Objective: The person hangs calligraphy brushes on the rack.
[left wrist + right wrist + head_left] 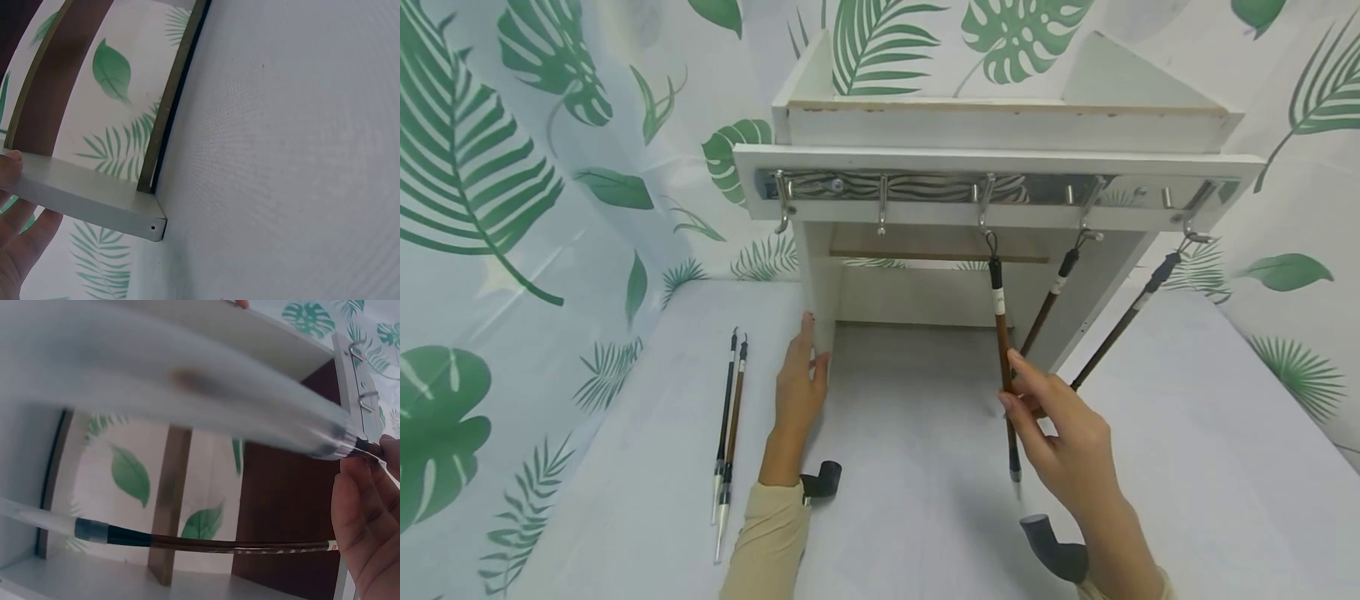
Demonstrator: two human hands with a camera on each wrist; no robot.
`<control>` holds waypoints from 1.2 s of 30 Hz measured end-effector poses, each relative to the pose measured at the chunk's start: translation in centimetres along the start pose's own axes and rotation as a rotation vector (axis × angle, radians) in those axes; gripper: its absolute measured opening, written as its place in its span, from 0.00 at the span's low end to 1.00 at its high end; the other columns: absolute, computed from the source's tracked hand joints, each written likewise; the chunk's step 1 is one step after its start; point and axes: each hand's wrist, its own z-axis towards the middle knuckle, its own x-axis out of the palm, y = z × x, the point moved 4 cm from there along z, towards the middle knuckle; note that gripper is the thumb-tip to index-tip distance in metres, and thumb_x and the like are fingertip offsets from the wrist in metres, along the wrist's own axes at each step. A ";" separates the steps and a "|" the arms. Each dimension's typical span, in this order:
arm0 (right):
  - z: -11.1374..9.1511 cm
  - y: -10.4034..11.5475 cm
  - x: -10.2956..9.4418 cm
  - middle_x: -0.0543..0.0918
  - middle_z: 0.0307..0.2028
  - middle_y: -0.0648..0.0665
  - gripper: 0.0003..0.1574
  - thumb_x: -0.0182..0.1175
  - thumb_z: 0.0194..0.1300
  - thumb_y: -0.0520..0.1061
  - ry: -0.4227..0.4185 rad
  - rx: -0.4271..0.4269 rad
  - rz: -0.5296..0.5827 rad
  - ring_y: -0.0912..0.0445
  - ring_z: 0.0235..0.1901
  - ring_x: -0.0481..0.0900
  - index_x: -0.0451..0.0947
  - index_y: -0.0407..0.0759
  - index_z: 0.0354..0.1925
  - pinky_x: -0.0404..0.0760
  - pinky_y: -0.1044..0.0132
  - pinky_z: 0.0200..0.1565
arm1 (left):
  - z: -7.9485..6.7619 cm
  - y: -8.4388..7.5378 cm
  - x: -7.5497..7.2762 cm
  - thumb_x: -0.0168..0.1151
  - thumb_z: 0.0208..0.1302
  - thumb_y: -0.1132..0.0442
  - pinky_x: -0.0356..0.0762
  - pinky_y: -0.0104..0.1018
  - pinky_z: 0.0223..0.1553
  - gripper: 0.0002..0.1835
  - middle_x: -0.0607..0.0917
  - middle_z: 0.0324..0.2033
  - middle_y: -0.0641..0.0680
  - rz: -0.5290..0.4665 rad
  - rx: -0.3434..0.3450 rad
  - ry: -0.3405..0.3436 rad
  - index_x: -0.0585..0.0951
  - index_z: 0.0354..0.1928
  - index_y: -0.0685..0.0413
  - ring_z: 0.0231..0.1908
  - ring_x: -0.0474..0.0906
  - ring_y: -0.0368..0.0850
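My right hand (1063,429) pinches the brown handle of a calligraphy brush (1002,321), whose black loop is at the middle hook (985,204). Its clear cap points down and looms large in the right wrist view. Two more brushes hang from the hooks to the right: a brown one (1051,304) and a dark one (1123,325). With thumb inside and straight fingers outside, my left hand (800,392) holds the front edge of the left side panel (87,190) of a white wooden rack (1000,132). Two capped brushes (733,408) lie side by side left of that hand.
The rack stands on a white-covered table (910,500). Two hooks at the left of its rail, including the leftmost hook (782,200), bear no brush. Leaf-print cloth (617,117) hangs behind and at the sides. Dark wrist cameras (1052,546) stick out from both wrists.
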 end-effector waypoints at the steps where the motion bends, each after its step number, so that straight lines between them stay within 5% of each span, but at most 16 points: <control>1: 0.0 0.0 0.1 0.80 0.25 0.42 0.27 0.47 0.68 0.55 0.000 -0.002 0.000 0.55 0.21 0.76 0.72 0.39 0.56 0.78 0.83 0.26 | 0.0 0.0 0.0 0.54 0.63 0.69 0.82 0.39 0.44 0.35 0.70 0.57 0.63 0.000 0.001 0.000 0.52 0.69 0.55 0.54 0.71 0.58; 36: 0.9 0.4 0.8 0.80 0.25 0.42 0.27 0.49 0.67 0.54 -0.014 0.066 0.013 0.56 0.20 0.74 0.73 0.40 0.56 0.75 0.85 0.26 | 0.0 0.0 -0.1 0.54 0.62 0.69 0.82 0.40 0.43 0.35 0.71 0.56 0.64 0.021 0.013 0.009 0.52 0.69 0.56 0.53 0.73 0.58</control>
